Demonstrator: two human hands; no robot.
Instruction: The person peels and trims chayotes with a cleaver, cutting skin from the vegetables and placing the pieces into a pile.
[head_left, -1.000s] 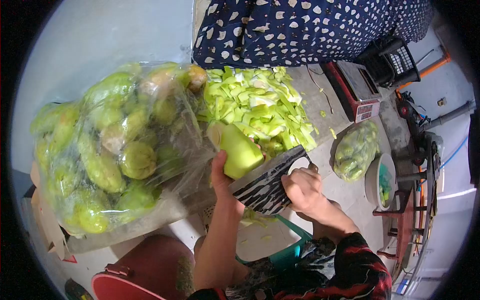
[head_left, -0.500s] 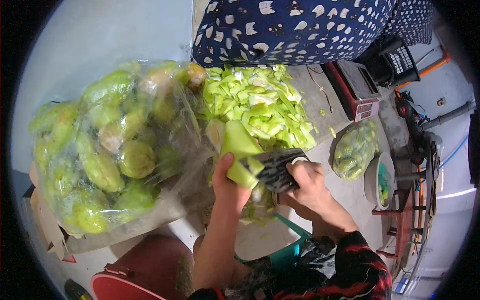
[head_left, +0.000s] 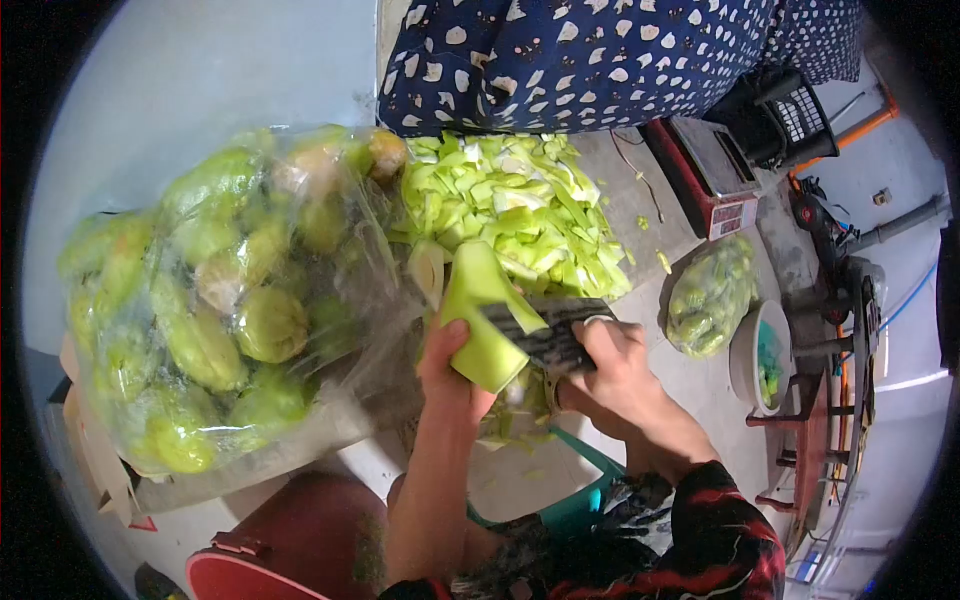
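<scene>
A grey surface (head_left: 640,190) runs across the middle of the frame. Filling the left side, a large clear bag (head_left: 205,300) bulges with green fruits, some of them with brownish patches. A dark blue cloth (head_left: 590,60) with white shapes spans the upper middle, just above a broad pile of pale green slices (head_left: 515,205). A red bucket (head_left: 300,530) stands at the lower left. At the upper right, a red scale (head_left: 708,175) with a flat metal plate rests near a black basket (head_left: 800,120). Right of centre are a smaller bag (head_left: 712,298) of green produce and, just beside it, a pale basin (head_left: 743,362) holding something green.

In the centre, a broad knife (head_left: 560,335) with a dark, streaked blade lies against a smooth, pale green fruit (head_left: 495,360), just below the slices; a strip of green shows over the blade. The right hand (head_left: 615,362) has its grip closed on the knife. The left hand (head_left: 450,370) has its grip closed around the lower left side of the fruit, thumb on top.
</scene>
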